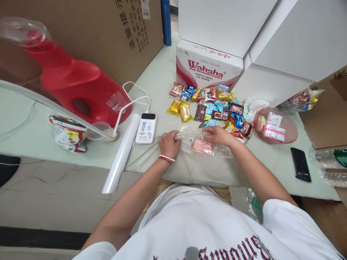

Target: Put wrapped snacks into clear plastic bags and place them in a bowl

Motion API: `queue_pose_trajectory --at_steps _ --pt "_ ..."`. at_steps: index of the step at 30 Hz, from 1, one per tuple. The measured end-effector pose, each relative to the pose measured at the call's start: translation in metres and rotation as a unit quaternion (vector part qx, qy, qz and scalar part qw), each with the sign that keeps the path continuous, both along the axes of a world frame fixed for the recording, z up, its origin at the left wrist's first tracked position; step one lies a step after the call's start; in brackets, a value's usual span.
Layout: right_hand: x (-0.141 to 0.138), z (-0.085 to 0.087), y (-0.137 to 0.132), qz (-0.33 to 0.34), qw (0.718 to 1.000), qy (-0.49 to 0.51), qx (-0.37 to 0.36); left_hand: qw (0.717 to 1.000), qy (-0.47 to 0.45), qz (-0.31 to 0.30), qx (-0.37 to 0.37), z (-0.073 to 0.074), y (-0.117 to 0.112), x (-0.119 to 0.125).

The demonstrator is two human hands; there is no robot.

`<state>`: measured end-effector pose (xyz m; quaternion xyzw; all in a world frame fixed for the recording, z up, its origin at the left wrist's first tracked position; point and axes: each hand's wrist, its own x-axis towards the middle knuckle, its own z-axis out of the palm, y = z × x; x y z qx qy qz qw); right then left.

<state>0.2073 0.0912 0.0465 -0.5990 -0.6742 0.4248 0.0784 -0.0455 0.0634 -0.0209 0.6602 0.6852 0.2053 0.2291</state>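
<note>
A clear plastic bag [187, 143] lies near the front edge of the cloth-covered table, with a pink packet [203, 146] inside or under it; I cannot tell which. My left hand [169, 144] grips the bag's left end with curled fingers. On the right, my right hand [218, 135] pinches the film just above the pink packet. Just beyond both hands spreads a pile of small wrapped snacks [221, 115] in brown, blue, yellow and red. Two yellow-wrapped pieces [185, 111] lie at the pile's left side.
Left stand a white power bank [146, 129] with a cable, a rolled clear sheet [121, 155], a red jug [86, 90] and a snack bag [67, 133]. A Wahaba carton [208, 66] is behind. Right are a pink bowl [291, 130], a black phone [300, 164] and plastic bottles [325, 159].
</note>
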Motion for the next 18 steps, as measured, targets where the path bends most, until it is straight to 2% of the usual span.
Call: queue_pose_trajectory --at_steps 3,6,9,13,15,18 --pt "0.003 -0.002 0.002 0.0 0.998 0.06 0.001 1.0 0.005 -0.005 -0.003 0.0 0.0 -0.001" --pt "-0.002 0.006 -0.016 0.054 0.994 0.051 0.078 1.0 0.008 -0.007 0.0 -0.001 -0.001 -0.001" --pt "-0.017 0.015 -0.05 0.147 0.972 -0.045 0.175 1.0 0.004 -0.001 0.002 -0.001 -0.001 0.001" --pt "-0.033 0.013 -0.092 0.261 0.923 -0.199 0.202 1.0 -0.004 -0.012 -0.002 0.001 0.001 -0.001" --pt "-0.035 0.007 -0.103 0.279 0.909 -0.236 0.2 0.999 -0.041 -0.023 -0.005 0.003 0.003 -0.007" --pt "-0.031 -0.005 -0.111 0.268 0.91 -0.24 0.205 0.982 -0.18 -0.057 -0.01 0.01 0.002 -0.017"
